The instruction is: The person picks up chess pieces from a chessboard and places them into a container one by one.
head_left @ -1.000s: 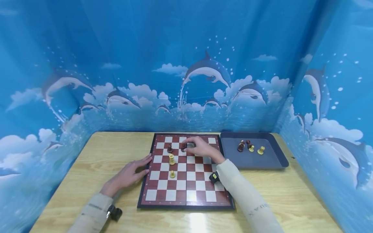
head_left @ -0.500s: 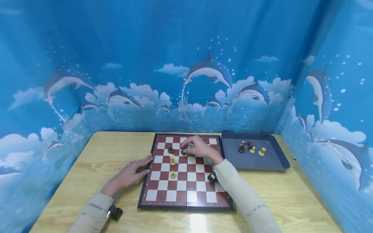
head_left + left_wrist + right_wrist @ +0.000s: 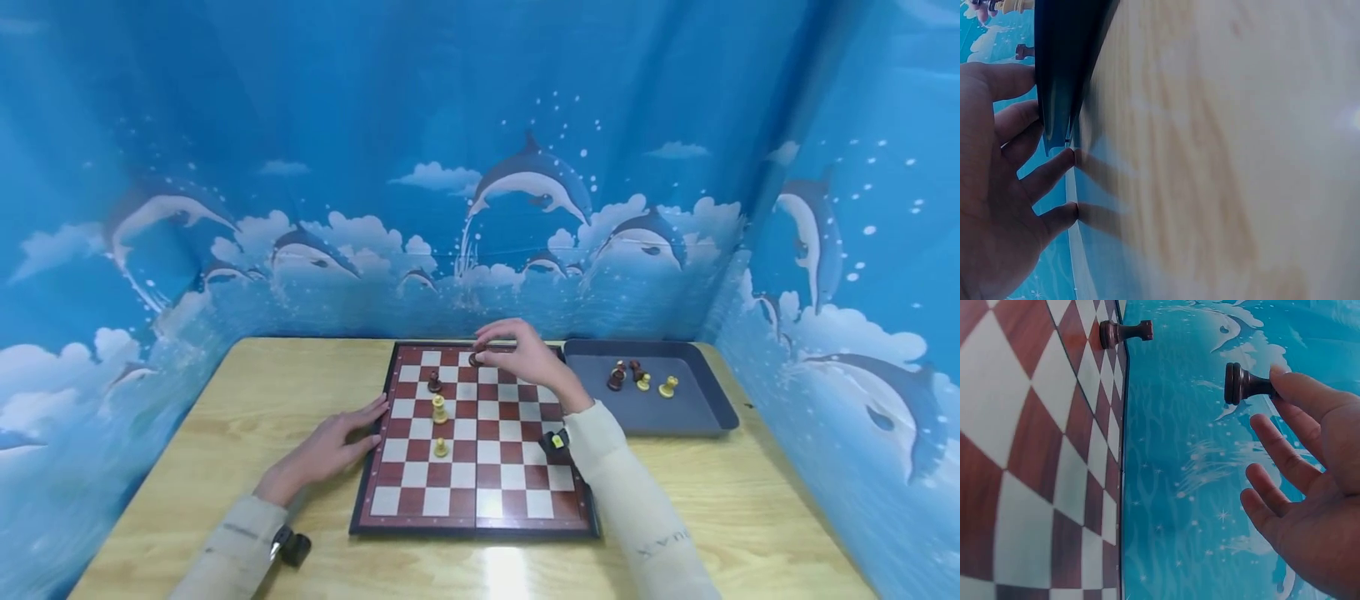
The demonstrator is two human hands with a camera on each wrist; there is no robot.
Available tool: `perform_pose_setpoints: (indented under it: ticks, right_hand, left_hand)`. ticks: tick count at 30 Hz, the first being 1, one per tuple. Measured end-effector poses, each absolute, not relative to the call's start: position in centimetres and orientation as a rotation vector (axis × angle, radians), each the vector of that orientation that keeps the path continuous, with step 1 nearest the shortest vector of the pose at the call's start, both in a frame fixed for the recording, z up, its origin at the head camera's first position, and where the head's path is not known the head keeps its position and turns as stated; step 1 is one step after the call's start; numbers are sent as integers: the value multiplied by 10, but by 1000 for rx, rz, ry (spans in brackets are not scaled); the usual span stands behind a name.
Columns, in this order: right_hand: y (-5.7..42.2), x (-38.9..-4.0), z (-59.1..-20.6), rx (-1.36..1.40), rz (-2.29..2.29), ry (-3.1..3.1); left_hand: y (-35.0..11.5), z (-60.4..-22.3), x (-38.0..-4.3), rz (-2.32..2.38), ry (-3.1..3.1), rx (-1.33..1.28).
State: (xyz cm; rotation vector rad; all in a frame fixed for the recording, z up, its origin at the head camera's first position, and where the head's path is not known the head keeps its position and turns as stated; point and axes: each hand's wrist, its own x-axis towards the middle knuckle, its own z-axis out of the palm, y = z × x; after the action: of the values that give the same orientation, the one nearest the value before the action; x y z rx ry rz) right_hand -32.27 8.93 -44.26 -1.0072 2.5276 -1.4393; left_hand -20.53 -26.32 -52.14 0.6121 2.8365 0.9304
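Right hand [image 3: 519,357]: fingertips pinched on the upper part of a dark chess piece [image 3: 1249,385], lower fingers spread apart. Said piece: roughly upright, long axis about square to the board, base pointing down and free, top end covered by the fingertips; held in the air at the far part of the chessboard [image 3: 489,477], near the centre fold, apart from the surface. Left hand [image 3: 330,447]: fingers extended and parted, touching the board's left edge. Standing on the left half, far to near: second dark piece [image 3: 435,383], tall light piece [image 3: 439,411], short light piece [image 3: 441,449]. Just beside the board, right: grey tray [image 3: 652,418] containing dark and light pieces. Beneath: wood-grain tabletop [image 3: 300,375]. Behind: blue curtain [image 3: 360,100], dolphin print.
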Motion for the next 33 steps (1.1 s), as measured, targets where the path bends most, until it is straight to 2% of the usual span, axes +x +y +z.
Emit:
perform_pose_setpoints:
  ticks: [9,22,29,33]
  right_hand:
    - [109,-314,-447,-938,-1514,2524]
    - [167,-298,-437,-778,-1658,2651]
    - [188,-270,-409,-687,-1676,2713]
    - [202,-279,-420,-671,-1705,2730]
  left_hand:
    - [-261,-521,-205,920,2849,584]
    - [-265,-524,-206,919,2858,623]
    - [-264,-526,-206,934,2843,608]
    - [-263,-525,-208,941,2839,601]
